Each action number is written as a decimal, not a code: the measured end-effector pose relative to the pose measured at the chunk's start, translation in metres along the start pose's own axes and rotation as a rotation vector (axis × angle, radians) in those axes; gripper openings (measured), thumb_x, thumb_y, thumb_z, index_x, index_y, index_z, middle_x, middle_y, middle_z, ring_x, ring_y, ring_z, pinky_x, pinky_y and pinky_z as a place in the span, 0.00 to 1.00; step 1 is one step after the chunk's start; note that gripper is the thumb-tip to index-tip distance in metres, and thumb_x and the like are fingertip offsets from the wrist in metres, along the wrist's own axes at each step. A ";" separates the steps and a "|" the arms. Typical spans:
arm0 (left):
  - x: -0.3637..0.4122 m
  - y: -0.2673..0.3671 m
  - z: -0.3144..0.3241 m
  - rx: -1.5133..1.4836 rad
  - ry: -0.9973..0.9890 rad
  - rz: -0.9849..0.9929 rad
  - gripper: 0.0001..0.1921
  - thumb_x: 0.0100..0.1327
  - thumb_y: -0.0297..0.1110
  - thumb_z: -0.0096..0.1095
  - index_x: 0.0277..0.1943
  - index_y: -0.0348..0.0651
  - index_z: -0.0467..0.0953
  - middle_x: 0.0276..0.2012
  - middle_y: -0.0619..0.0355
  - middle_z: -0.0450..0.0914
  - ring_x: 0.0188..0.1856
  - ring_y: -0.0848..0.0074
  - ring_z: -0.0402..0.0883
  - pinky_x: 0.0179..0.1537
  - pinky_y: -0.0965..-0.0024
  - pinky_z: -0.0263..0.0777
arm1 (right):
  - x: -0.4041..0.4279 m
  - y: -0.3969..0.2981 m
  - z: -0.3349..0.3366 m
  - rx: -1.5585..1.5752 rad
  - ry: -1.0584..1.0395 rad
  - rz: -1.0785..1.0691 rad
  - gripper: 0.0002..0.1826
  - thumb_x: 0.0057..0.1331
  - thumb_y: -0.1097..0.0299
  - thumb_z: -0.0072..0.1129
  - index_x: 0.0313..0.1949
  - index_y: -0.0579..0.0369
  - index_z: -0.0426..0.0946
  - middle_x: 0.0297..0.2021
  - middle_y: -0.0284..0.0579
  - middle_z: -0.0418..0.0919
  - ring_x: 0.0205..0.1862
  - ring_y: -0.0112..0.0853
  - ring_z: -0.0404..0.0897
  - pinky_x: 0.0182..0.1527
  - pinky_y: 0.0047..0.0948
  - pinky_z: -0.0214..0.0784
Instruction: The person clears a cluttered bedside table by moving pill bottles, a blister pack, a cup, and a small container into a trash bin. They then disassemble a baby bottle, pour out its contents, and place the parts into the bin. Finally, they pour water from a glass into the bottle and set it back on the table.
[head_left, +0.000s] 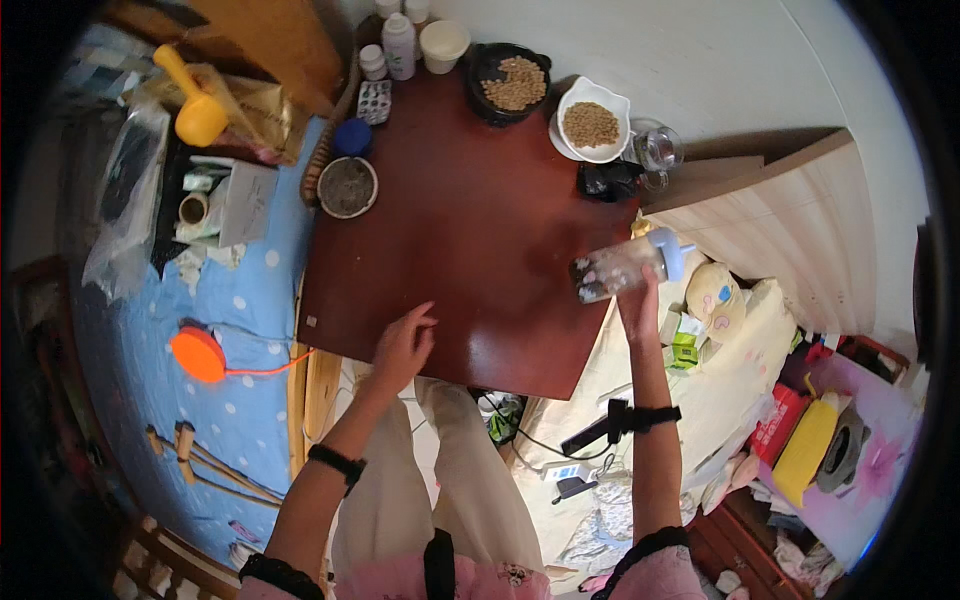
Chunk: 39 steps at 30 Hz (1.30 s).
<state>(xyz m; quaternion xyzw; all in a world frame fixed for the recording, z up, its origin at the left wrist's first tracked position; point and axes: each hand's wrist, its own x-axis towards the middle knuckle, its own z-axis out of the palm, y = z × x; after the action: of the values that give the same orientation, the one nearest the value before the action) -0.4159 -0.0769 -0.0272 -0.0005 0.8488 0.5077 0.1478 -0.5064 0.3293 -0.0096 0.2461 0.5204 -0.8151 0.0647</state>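
Note:
My right hand (640, 305) grips a clear plastic bottle (621, 268) with a pale blue lid. The bottle is tilted nearly on its side, its base towards the brown table (450, 225) and its lid to the right. Dark and pale patches show on its wall; whether they are printed or inside I cannot tell. Over the table's front edge is my left hand (405, 343), holding nothing, with its fingers loosely bent and a little apart. Whether it touches the tabletop is not clear.
Along the table's back stand a black pot (508, 84) and a white bowl (592, 121), both holding tan beans or pellets, and a glass mug (658, 150). At left are a grey-filled round dish (347, 187) and a blue lid (352, 137). Beds flank the table.

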 end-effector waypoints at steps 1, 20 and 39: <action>0.008 0.011 0.011 -0.102 -0.035 -0.041 0.22 0.66 0.27 0.56 0.63 0.42 0.67 0.46 0.51 0.82 0.49 0.57 0.80 0.54 0.60 0.71 | -0.011 0.004 0.003 -0.001 -0.039 0.005 0.27 0.71 0.52 0.50 0.62 0.54 0.65 0.57 0.43 0.74 0.56 0.36 0.74 0.54 0.40 0.69; 0.065 -0.003 -0.014 -1.610 0.201 -0.818 0.41 0.69 0.68 0.41 0.64 0.31 0.62 0.59 0.41 0.74 0.56 0.57 0.78 0.55 0.60 0.75 | -0.151 0.128 0.166 -0.484 -0.448 0.344 0.48 0.45 0.71 0.78 0.65 0.60 0.60 0.56 0.41 0.72 0.58 0.28 0.72 0.63 0.32 0.64; -0.021 0.000 -0.072 -0.955 -0.205 -0.608 0.13 0.73 0.36 0.56 0.50 0.34 0.73 0.50 0.53 0.80 0.56 0.68 0.81 0.56 0.71 0.74 | -0.217 0.166 0.212 -1.042 -0.178 -0.199 0.46 0.42 0.59 0.79 0.62 0.51 0.68 0.47 0.48 0.75 0.49 0.45 0.73 0.53 0.42 0.66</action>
<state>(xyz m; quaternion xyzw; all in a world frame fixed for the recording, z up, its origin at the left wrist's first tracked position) -0.4137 -0.1421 0.0097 -0.2621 0.4686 0.7668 0.3519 -0.3283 0.0351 0.0287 0.0609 0.8694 -0.4687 0.1445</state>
